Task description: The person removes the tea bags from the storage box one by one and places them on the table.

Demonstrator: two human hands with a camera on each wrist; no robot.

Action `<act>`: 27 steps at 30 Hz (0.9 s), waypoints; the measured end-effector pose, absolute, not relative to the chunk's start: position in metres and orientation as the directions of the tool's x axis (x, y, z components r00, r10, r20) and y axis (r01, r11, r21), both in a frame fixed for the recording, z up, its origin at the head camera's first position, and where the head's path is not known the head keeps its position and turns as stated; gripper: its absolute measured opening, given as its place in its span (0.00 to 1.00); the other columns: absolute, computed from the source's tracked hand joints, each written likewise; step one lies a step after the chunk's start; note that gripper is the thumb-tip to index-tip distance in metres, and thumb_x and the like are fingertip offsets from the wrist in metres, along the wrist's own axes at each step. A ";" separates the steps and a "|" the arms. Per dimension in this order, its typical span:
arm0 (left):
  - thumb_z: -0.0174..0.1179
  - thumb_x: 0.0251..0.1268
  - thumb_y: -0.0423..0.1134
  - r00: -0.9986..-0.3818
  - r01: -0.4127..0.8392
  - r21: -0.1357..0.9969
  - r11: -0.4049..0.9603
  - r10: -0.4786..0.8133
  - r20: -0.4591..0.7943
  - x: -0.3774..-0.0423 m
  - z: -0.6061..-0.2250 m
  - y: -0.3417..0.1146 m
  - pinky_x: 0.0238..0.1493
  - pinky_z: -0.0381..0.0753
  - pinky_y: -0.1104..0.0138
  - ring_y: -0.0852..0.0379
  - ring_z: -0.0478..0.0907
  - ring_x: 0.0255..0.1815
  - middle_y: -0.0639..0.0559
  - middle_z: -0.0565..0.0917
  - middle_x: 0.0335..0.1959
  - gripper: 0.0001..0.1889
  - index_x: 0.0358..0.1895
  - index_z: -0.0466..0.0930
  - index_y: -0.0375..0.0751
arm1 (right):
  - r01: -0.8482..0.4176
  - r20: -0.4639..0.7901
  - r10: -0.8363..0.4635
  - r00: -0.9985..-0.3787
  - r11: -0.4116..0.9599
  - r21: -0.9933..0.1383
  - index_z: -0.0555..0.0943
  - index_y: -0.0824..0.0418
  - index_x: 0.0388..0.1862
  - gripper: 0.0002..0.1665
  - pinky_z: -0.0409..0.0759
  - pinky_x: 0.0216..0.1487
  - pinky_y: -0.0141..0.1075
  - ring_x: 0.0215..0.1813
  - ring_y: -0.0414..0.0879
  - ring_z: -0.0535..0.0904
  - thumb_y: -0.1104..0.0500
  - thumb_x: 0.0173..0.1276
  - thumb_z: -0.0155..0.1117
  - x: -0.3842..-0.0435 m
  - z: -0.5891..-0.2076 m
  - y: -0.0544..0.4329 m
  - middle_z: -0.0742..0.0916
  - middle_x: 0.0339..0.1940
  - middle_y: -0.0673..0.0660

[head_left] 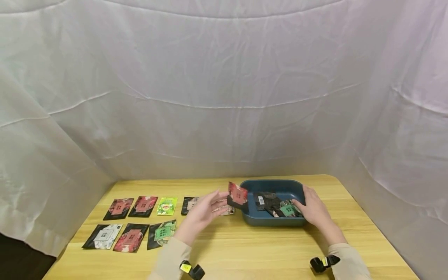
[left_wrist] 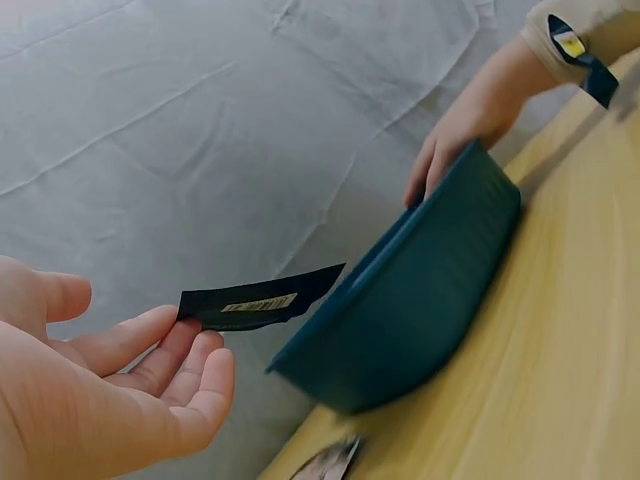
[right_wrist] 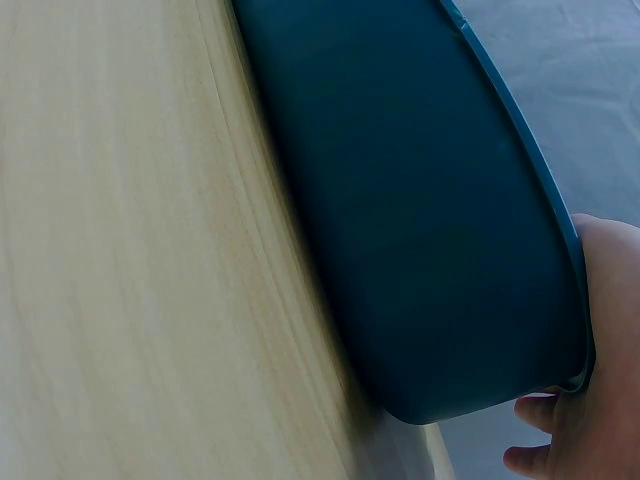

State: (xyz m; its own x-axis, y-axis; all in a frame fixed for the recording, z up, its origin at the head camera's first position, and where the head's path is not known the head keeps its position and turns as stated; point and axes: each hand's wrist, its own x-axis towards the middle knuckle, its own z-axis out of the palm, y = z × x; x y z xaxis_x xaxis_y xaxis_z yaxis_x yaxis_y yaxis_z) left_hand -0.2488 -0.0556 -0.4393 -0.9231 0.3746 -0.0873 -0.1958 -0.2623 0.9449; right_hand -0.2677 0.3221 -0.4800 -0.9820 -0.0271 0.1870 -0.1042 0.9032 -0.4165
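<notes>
A red and black sachet (head_left: 238,195) stands tilted at the left rim of a dark blue basin (head_left: 273,221). My left hand (head_left: 204,212) is just left of it, its fingertips at the sachet's near edge. In the left wrist view the thumb stands well apart from the sachet, whose dark back (left_wrist: 260,302) carries a barcode label. My right hand (head_left: 315,206) grips the basin's right rim, thumb on the inner side. Inside the basin lie a green and black sachet (head_left: 288,209) and a dark sachet (head_left: 266,200) with a barcode.
Left on the wooden table (head_left: 245,249) lie two rows of sachets: several red, black and white ones, a yellow-green one (head_left: 167,206), and a green one (head_left: 162,233). Another black sachet (head_left: 187,205) is partly hidden behind my left hand. White cloth (head_left: 224,97) hangs around the table.
</notes>
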 end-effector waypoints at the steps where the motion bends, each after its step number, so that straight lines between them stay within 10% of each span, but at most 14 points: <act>1: 0.45 0.77 0.51 -0.924 -0.192 0.947 -0.259 0.372 -0.085 -0.247 -0.440 -0.061 0.73 0.64 0.49 0.48 0.72 0.64 0.37 0.68 0.70 0.29 0.67 0.66 0.31 | -0.104 0.187 -0.027 -0.982 0.903 -0.417 0.49 0.77 0.75 0.51 0.54 0.71 0.67 0.74 0.75 0.51 0.42 0.73 0.54 -0.268 -0.480 0.322 0.58 0.73 0.79; 27: 0.50 0.74 0.49 -0.920 -0.228 0.973 -0.032 0.336 -0.205 -0.199 -0.469 -0.165 0.60 0.78 0.62 0.58 0.76 0.52 0.44 0.75 0.64 0.30 0.67 0.66 0.26 | -0.092 0.185 -0.015 -0.983 0.904 -0.417 0.49 0.77 0.75 0.47 0.53 0.72 0.67 0.74 0.75 0.50 0.47 0.73 0.56 -0.267 -0.480 0.320 0.58 0.74 0.79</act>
State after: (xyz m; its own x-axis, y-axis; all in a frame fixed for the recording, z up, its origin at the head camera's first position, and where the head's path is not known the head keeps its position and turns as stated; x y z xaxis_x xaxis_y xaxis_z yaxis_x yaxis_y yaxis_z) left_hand -0.1994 -0.1646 -0.4687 -0.9195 0.3356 -0.2046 -0.2284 -0.0325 0.9730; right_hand -0.2671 0.3203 -0.4799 -0.9826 -0.0151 0.1850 -0.0924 0.9041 -0.4172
